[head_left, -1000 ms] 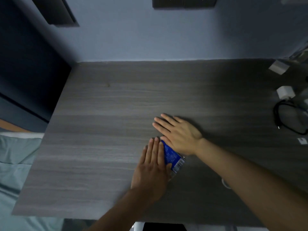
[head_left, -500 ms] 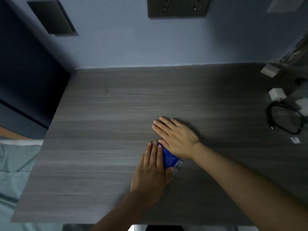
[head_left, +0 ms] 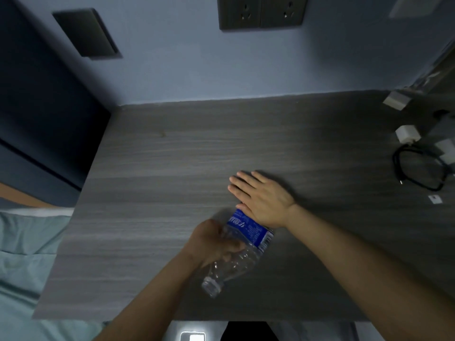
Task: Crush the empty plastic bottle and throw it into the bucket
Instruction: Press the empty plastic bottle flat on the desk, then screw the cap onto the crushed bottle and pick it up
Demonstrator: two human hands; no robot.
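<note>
- I am working the crush stage: the plastic bottle [head_left: 242,244] is lying on its side on the desk [head_left: 172,168], its neck end pointing toward me and its blue-labelled end running away under my right palm.
- My right hand [head_left: 262,199] is pressing flat, fingers spread and open, onto the far end of the bottle, just beyond where my left is gripping.
- My left hand [head_left: 213,242] is curling around the clear middle of the bottle, fingers closed on it, though motion blur is softening the exact finger placement.
- The clear section near my left grip is looking dented and wrinkled, so I am judging the flattening as partly done, not finished.
- The throw is not yet begun, and no bucket is showing anywhere in view.
- Compared with half a second ago, my left hand is no longer lying flat beside the right; it is now grasping the bottle, and far more of the clear body and neck is showing below that grip.
- My right hand is staying pressed on the label end as before.
</note>
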